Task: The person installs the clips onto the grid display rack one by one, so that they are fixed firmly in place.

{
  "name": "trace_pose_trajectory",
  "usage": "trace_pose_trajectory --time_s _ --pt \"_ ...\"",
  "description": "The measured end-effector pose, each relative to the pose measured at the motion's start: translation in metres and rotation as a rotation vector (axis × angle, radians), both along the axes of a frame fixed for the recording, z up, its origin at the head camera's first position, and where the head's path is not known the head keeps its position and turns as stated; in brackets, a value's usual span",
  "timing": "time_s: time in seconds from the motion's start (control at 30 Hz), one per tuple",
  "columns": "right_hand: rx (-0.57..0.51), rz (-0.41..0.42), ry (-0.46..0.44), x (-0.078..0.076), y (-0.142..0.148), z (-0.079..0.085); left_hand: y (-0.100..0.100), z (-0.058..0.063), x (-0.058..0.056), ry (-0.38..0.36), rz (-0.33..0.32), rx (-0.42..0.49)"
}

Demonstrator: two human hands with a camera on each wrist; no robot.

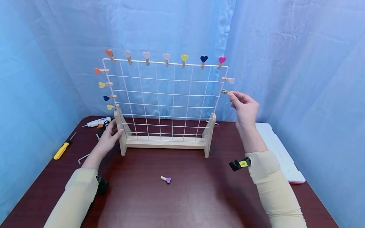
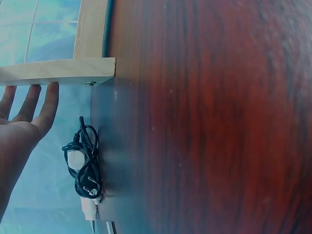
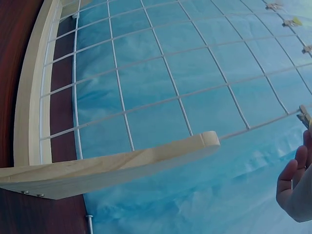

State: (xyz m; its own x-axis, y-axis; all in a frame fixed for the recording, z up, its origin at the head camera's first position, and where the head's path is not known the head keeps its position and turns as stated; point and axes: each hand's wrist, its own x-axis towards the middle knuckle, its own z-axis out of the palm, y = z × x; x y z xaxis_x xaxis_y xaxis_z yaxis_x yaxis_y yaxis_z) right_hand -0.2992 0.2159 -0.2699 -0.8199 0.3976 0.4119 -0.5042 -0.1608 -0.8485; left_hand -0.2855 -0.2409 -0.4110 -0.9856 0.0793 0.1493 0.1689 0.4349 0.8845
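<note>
My right hand (image 1: 246, 107) pinches a yellow heart clothespin (image 1: 226, 91) at the right edge of a white wire grid (image 1: 166, 93). In the right wrist view, that hand (image 3: 298, 187) shows partly at the right border, near the grid's side wire. My left hand (image 1: 107, 136) rests against the left upright of the wooden stand (image 1: 165, 144) that carries the grid. Its fairly straight fingers (image 2: 48, 105) touch the outer face of the wood in the left wrist view. A purple heart clothespin (image 1: 166, 180) lies on the table in front of the stand.
Heart clothespins, such as a pink one (image 1: 222, 60) and an orange one (image 1: 98, 71), line the grid's top and sides. At left lie a yellow-handled screwdriver (image 1: 61, 151), a white glue gun (image 1: 98, 122) and a black cord (image 2: 87, 156). A white case (image 1: 280, 153) stands at right.
</note>
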Motion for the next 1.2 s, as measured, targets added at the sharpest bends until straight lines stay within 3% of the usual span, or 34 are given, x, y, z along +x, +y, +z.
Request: trace_pose_trajectory --time_s 0.2,0.4,0.53,0.67,0.83,0.97,1.2 --pt "0.088 -0.021 -0.028 -0.001 -0.004 0.000 0.008 0.013 0.010 0.000 -0.005 -0.006" --pt "0.177 -0.004 -0.067 0.001 -0.003 -0.001 0.000 -0.001 -0.001 0.003 -0.001 -0.011" --pt "0.225 0.007 -0.008 0.005 0.001 0.002 -0.005 -0.011 -0.008 0.018 0.000 -0.020" --pt "0.242 -0.012 0.067 0.013 0.004 0.005 -0.006 -0.013 -0.011 0.019 -0.001 -0.018" --pt "0.347 -0.022 0.081 0.037 -0.007 0.008 -0.004 -0.008 -0.006 0.009 -0.005 -0.009" --pt "0.481 0.054 0.081 0.057 -0.025 0.001 -0.006 -0.013 -0.008 0.020 0.002 -0.016" --pt "0.810 0.253 0.011 0.076 -0.058 -0.034 -0.006 -0.013 -0.010 0.012 0.001 -0.009"
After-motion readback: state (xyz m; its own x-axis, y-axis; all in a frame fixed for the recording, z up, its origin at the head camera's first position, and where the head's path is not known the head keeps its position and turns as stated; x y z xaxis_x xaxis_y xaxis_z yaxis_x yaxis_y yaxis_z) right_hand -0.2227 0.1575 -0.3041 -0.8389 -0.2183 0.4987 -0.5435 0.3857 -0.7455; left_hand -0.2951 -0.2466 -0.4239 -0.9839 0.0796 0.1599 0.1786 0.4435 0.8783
